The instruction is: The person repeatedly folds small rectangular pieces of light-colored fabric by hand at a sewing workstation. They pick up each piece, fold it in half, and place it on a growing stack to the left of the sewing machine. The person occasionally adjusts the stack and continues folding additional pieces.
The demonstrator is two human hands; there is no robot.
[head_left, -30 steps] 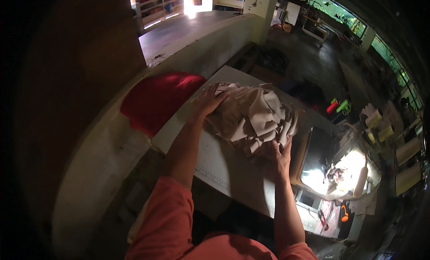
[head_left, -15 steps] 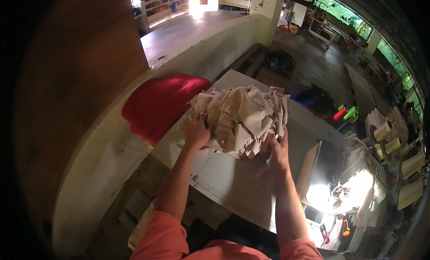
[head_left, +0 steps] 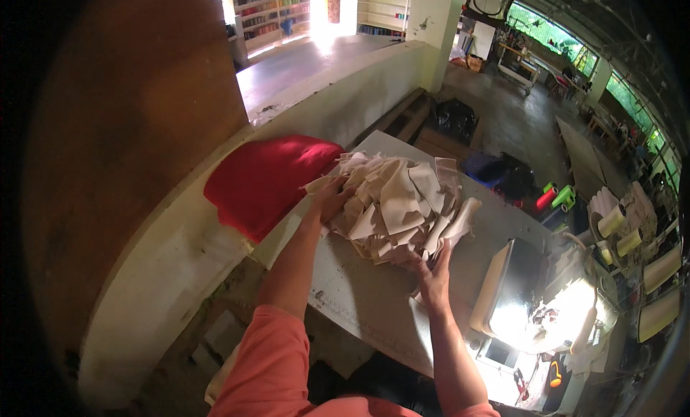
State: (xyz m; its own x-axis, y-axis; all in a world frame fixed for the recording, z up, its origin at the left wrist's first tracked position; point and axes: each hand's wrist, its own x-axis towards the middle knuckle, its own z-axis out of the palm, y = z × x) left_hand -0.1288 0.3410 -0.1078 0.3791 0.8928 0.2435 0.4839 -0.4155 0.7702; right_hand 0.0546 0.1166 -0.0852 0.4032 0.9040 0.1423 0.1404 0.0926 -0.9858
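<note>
A heap of cream fabric pieces (head_left: 399,205), loosely layered with ragged edges, lies on the pale sewing table (head_left: 359,302). My left hand (head_left: 334,199) grips the heap at its left side, its fingertips partly buried among the pieces. At the front right, my right hand (head_left: 433,273) cups the heap's lower edge, thumb apart from the fingers, with cloth between them. Some right fingertips are hidden by the fabric.
Red cloth (head_left: 273,183) drapes over the low wall left of the table. To the right stands a sewing machine (head_left: 517,287) under a bright lamp, with thread cones (head_left: 611,219) beyond it. A dark bag (head_left: 454,116) lies on the floor behind.
My right hand has slid left and toward me along the heap's front edge. My left hand has shifted slightly right. The heap has spread and loosened, and the view has tilted slightly.
</note>
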